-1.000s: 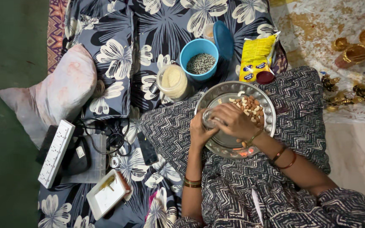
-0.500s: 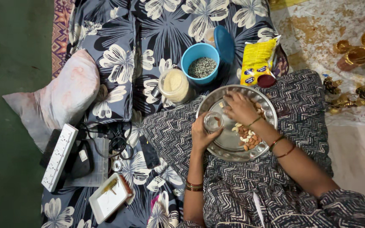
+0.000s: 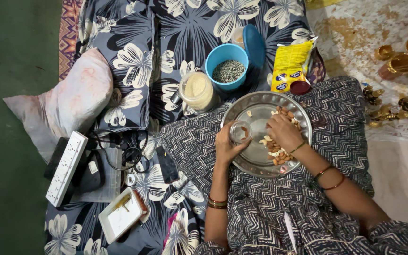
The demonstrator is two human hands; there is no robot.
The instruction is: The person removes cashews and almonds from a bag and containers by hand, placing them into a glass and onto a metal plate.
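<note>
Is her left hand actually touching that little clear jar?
Touching. The head view shows the left hand wrapped around the small clear jar, fingers against its side, above the steel plate.

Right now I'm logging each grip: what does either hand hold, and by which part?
The left hand holds a small clear jar around its side, over the steel plate. The right hand rests on the nuts; whether it holds any cannot be told.

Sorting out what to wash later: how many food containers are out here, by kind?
Steel plate, on the lap: 1
Small clear jar, in the left hand: 1
Lidded clear jar: 1
Blue bowl: 1
Yellow packet: 1
Total: 5
</note>
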